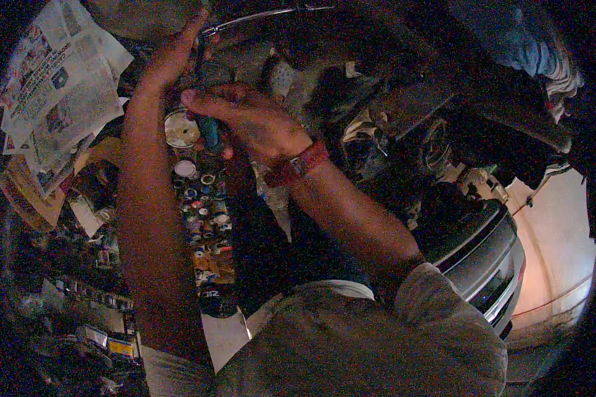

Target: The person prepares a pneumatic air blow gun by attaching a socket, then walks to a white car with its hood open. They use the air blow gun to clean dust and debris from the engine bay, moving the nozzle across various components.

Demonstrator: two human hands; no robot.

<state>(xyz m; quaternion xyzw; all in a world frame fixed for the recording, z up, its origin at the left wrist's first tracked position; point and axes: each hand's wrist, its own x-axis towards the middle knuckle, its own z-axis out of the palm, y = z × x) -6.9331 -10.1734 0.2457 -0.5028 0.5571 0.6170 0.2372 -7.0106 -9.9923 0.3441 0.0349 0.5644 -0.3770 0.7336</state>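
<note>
My right hand (261, 126) is closed around a teal handle (208, 132), with the thumb pointing left along its top. The kind of tool is hard to tell in the dim light. A red-strapped watch (301, 162) is on that wrist. Beyond it, my left hand (182, 53) is raised at the top, one finger stretched upward and other fingertips curled by a dark upright piece (200, 59). What that hand grips is mostly hidden. Close behind the hands runs a thin shiny curved metal rod (265, 16). A round pale lid (181, 129) lies below the teal handle.
Newspaper sheets (66, 86) hang at the upper left. Several small jars and caps (198, 212) crowd the surface between my forearms. Blue cloth (526, 40) is at the upper right, near a dark ring (436, 142). A dark vehicle (483, 258) stands at the right.
</note>
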